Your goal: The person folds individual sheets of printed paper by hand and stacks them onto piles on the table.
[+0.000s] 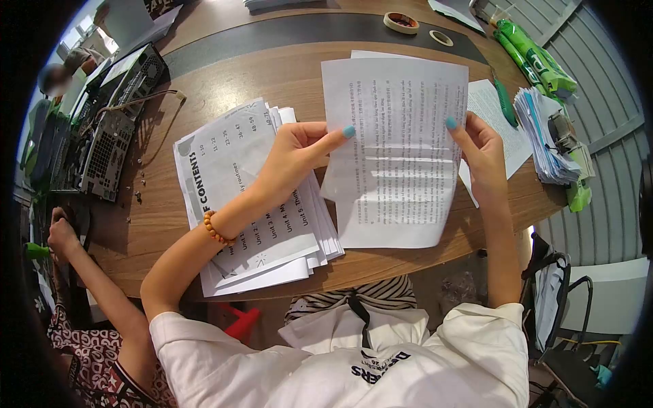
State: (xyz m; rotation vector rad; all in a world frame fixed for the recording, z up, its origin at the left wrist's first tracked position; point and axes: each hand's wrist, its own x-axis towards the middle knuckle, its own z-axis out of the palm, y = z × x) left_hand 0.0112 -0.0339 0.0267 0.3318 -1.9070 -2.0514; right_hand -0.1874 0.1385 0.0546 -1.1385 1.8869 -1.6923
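Note:
A printed sheet of paper (pixel 398 156) is held up between my two hands, its lines of text running sideways to me. My left hand (pixel 303 151) pinches its left edge, thumb on the front. On the right edge, my right hand (pixel 481 149) grips the same sheet with the thumb on top. Another white sheet shows behind its upper edge; whether I hold that too I cannot tell. Under my left forearm lies a stack of papers (pixel 238 170), its top page headed with a contents list. A further printed sheet (pixel 510 129) rests on the table behind my right hand.
An opened computer case (pixel 119 129) with a loose cable stands at the left, small screws beside it. Tape rolls (pixel 401 23) lie at the back. On the right are a green cutter (pixel 504 100), clipped papers (pixel 544 136) and green packs (pixel 537 58). Another person's arm (pixel 102 272) is at left.

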